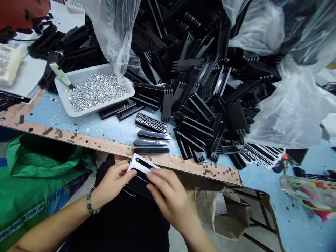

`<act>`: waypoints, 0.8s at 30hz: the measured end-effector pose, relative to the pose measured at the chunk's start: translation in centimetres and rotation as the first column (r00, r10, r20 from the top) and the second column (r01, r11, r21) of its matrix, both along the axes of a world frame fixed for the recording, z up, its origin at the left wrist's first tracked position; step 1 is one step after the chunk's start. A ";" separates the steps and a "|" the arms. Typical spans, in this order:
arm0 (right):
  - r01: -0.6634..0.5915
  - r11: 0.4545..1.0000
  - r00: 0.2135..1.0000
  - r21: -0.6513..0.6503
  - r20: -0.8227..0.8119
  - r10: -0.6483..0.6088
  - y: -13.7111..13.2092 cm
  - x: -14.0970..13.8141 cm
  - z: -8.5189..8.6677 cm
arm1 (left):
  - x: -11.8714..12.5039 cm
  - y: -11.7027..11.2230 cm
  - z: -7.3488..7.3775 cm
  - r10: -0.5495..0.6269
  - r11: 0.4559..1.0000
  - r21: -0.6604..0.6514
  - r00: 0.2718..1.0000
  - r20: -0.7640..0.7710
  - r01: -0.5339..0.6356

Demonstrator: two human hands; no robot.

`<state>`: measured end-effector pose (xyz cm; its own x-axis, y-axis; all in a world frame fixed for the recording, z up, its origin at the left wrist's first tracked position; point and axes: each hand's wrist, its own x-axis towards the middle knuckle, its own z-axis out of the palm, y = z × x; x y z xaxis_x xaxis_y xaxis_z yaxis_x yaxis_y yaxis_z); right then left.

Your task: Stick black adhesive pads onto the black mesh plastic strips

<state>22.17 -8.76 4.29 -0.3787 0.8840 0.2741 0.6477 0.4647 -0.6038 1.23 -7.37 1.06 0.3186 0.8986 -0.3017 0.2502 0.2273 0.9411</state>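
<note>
My left hand [114, 180] is closed on a small white sticker sheet [140, 167] with black rounded strips on it, thumb on its face. My right hand [169, 194] is at the sheet's other end, fingertips bent together over the lower black strip [141, 174]. Some motion blur is on these fingers, and they hide that end. Just beyond, on the table edge, three narrow rounded dark bars [151, 142] lie in a row. Behind them rests a black patterned handle-like piece [151, 122] with small silver discs at its ends.
A white tray [61, 94] of small silver metal parts, with a brush [61, 74] in it, stands left. Black plastic pieces [194, 101] are heaped in the middle beside plastic bags [294, 108]. More sticker sheets [262, 155] lie right. A green sack [39, 157] stands below left.
</note>
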 end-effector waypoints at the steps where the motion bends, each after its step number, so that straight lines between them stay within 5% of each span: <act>1: -0.066 0.998 0.998 -0.004 -0.004 0.066 -0.2 -0.5 -0.1 | 0.0 -0.3 0.0 -0.003 1.000 -0.028 0.999 0.054 0.005; 5: -0.074 0.997 0.997 -0.001 -0.028 0.074 -0.8 -1.5 -0.9 | -0.1 -1.5 0.2 -0.120 0.988 -0.062 0.957 0.264 0.141; 10: -0.027 0.997 0.999 -0.074 -0.036 0.024 -1.4 -1.3 -1.5 | 0.1 -1.5 0.5 -0.095 0.988 0.126 0.995 0.017 0.092; 17: -0.003 0.992 0.983 -0.126 -0.182 -0.020 -1.4 -1.5 -2.7 | 0.7 -1.9 -0.2 -0.104 0.984 0.151 0.994 0.027 0.099; 24: 0.048 0.935 0.915 -0.351 -0.360 -0.182 -0.7 -1.1 -4.1 | 0.2 -2.0 -1.5 0.014 0.999 -0.035 0.987 0.161 -0.009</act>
